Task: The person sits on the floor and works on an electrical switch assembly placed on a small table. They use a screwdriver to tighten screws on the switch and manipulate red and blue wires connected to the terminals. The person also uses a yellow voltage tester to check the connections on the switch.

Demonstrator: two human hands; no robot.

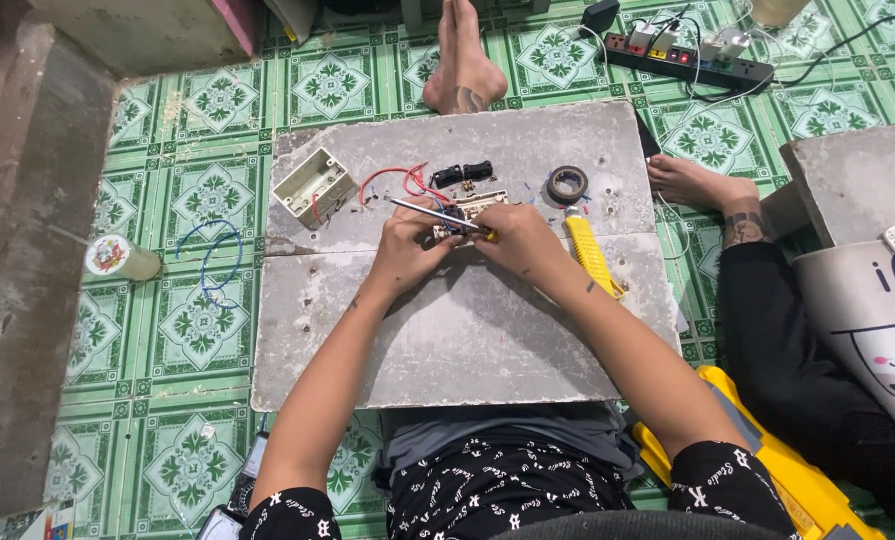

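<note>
My left hand (404, 250) and my right hand (520, 243) meet over a grey board (447, 330) lying on the floor. The right hand grips a screwdriver (433, 212) whose metal shaft points up and left. The left hand holds a small white switch part (472, 207) with red wires (397, 182) and a blue wire running from it. A cream wall box (313, 184) lies on the board to the left. Two black parts (462, 173) and a roll of black tape (567, 184) lie beyond my hands. A yellow utility knife (589, 252) rests beside my right wrist.
Another person's bare feet (462, 60) and tattooed leg (742, 225) sit at the board's far and right edges. A black power strip (687, 60) with plugs lies top right. A coil of blue wire (212, 255) and a tape roll (117, 257) lie on green tiles at left. A yellow case (767, 460) sits by my right knee.
</note>
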